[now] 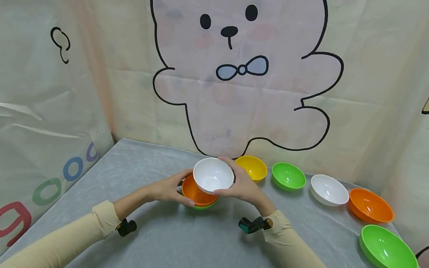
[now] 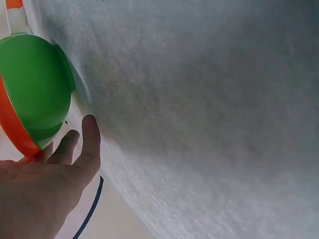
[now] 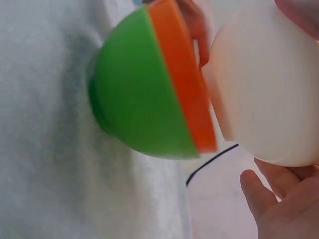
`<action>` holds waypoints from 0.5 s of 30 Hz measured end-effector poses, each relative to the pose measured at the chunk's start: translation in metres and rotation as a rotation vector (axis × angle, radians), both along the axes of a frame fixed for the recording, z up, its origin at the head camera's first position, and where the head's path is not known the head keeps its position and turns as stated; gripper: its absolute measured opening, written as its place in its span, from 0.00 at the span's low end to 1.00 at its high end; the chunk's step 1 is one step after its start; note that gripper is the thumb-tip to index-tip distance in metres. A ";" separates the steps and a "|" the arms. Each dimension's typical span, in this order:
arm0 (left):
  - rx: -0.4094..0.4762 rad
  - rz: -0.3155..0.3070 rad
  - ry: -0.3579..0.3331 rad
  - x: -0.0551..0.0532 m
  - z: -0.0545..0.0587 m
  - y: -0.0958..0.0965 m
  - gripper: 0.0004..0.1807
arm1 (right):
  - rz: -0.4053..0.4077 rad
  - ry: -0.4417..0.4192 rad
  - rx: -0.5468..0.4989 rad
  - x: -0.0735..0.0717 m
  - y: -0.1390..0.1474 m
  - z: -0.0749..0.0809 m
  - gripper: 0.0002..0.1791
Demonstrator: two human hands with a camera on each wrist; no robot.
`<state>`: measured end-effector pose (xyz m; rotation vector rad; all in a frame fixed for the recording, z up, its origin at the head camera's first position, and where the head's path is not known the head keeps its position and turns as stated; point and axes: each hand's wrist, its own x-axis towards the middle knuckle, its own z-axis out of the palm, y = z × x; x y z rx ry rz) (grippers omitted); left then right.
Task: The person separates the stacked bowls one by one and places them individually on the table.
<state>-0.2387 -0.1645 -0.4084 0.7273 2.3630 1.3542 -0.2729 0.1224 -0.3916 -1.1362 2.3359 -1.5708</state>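
My right hand (image 1: 243,184) grips a small white bowl (image 1: 213,174) by its sides, thumb at the near rim and fingers at the far one. The white bowl is over an orange bowl (image 1: 197,195), its base close to the orange rim in the right wrist view. Nested under the orange one is a green bowl (image 3: 137,94), which stands on the table; only its edge shows from the head. My left hand (image 1: 167,188) holds this nested pair from the left, thumb at the near side and fingers round the far side.
Along the table's back and right stand a yellow bowl (image 1: 251,168), a green bowl (image 1: 288,176), a white bowl (image 1: 329,191), an orange bowl (image 1: 371,206) and a larger green bowl (image 1: 389,250). A grey cloth covers the table (image 1: 196,251). A printed curtain (image 1: 127,79) hangs behind it.
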 end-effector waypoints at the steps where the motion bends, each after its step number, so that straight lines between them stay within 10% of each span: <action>1: -0.011 0.007 -0.001 0.000 0.000 0.001 0.53 | -0.003 0.005 -0.007 0.000 0.002 0.002 0.54; 15: -0.026 0.001 0.017 -0.003 -0.001 0.004 0.54 | -0.059 0.014 -0.007 0.003 0.031 0.008 0.54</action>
